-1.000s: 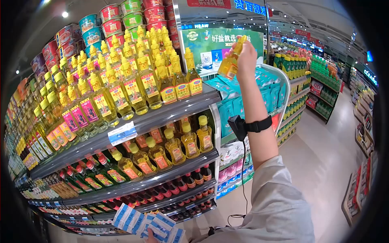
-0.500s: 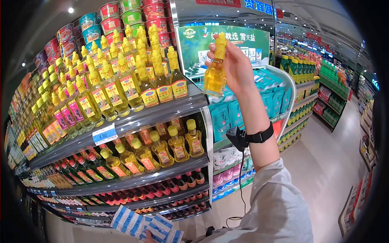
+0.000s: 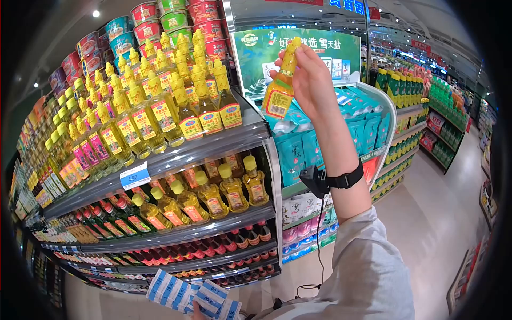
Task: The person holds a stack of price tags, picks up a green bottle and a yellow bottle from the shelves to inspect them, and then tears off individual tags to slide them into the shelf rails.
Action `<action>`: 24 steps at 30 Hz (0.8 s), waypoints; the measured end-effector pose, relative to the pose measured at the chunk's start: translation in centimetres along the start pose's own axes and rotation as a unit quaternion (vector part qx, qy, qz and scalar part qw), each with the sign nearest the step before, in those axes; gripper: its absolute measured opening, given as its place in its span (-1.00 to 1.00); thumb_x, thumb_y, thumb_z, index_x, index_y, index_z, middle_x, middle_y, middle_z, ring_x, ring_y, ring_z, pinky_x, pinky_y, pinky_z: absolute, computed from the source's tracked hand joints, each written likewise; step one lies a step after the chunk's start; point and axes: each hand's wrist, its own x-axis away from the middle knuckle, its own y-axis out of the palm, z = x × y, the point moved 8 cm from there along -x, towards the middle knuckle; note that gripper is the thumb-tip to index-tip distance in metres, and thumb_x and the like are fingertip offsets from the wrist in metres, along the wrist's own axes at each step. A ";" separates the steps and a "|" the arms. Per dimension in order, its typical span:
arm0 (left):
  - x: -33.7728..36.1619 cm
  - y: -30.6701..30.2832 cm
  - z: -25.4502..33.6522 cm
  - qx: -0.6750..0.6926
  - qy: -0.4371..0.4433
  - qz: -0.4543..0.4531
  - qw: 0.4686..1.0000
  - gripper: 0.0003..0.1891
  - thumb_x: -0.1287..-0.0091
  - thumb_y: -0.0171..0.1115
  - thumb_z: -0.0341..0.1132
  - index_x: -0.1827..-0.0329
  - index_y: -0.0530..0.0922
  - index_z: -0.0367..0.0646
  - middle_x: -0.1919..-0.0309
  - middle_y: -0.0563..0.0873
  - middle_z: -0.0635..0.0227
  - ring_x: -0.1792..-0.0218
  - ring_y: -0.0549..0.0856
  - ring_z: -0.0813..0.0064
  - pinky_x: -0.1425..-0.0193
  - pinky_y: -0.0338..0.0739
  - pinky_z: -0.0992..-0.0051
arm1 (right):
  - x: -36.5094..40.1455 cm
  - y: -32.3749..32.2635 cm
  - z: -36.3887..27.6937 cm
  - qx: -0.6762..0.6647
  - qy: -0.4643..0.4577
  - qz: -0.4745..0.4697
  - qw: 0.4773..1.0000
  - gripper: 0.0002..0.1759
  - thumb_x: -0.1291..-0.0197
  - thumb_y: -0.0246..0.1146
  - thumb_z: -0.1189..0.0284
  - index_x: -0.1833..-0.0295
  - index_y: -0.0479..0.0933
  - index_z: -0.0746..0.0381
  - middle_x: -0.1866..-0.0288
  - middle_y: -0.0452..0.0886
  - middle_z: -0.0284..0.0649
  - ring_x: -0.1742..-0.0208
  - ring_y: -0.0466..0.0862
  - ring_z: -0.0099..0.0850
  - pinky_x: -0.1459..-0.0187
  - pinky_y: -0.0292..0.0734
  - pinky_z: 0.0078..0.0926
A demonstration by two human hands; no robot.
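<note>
My right hand (image 3: 309, 74) is raised at the upper middle, its fingers closed round the yellow neck of an oil bottle (image 3: 278, 98). The bottle tilts, its base to the lower left, and a label with a barcode faces me. At the bottom, my left hand (image 3: 198, 311) shows only a fingertip or so against a fan of blue and white price tags (image 3: 186, 296). Rows of yellow-capped bottles (image 3: 165, 114) stand on the top shelf, left of the held bottle. A price label (image 3: 134, 176) reading 4.90 is on that shelf's edge.
Shorter oil bottles (image 3: 232, 189) line the shelf below. Teal bags (image 3: 306, 152) fill a curved rack behind my right arm. Stacked noodle tubs (image 3: 146, 29) rise at the upper left. A cable hangs from a device at my right wrist. The aisle floor (image 3: 410, 229) runs along the right.
The bottle in my right hand has turned and tilted, so its barcode label now shows. It has shifted slightly left and up. The view has moved a little.
</note>
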 end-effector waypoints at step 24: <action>3.9 7.3 8.3 0.045 0.064 -0.046 0.996 -0.58 -0.25 0.13 -0.27 -0.10 0.35 -0.33 0.00 0.52 0.21 0.06 0.56 0.37 -0.01 0.47 0.38 | -5.0 0.0 7.9 0.363 -0.080 -0.064 0.926 -0.58 -0.04 0.28 0.46 0.02 0.27 0.30 0.21 0.50 -0.12 0.25 0.62 -0.33 0.28 0.63 -0.41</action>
